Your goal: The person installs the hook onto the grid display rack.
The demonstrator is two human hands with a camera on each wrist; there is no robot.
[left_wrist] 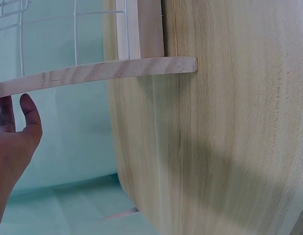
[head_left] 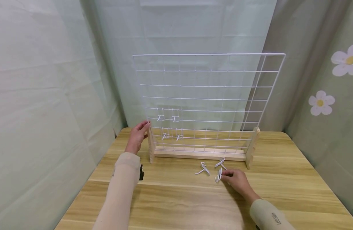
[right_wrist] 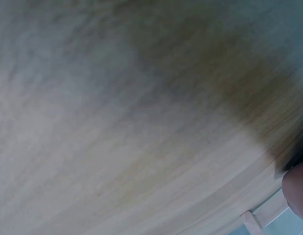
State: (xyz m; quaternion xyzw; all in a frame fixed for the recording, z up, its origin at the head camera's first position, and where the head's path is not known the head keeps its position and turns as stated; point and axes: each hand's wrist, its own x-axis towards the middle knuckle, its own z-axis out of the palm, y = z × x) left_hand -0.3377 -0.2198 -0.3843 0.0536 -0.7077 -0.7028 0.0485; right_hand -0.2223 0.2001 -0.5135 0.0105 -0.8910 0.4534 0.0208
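A white wire grid rack stands upright in wooden side posts and a wooden base. My left hand holds the rack's left wooden post near its top, thumb and fingers at its edge. My right hand pinches a white double-prong hook just above the table. Beside it lie two more hooks, one left and one behind. Several such hooks hang in two rows at the grid's lower left, among them one upper hook. The right wrist view is blurred and leaves out the held hook.
The wood-grain table spreads in front of the rack and to both sides. Pale green curtains surround it on the left, back and right. The table's far edge runs close behind the rack.
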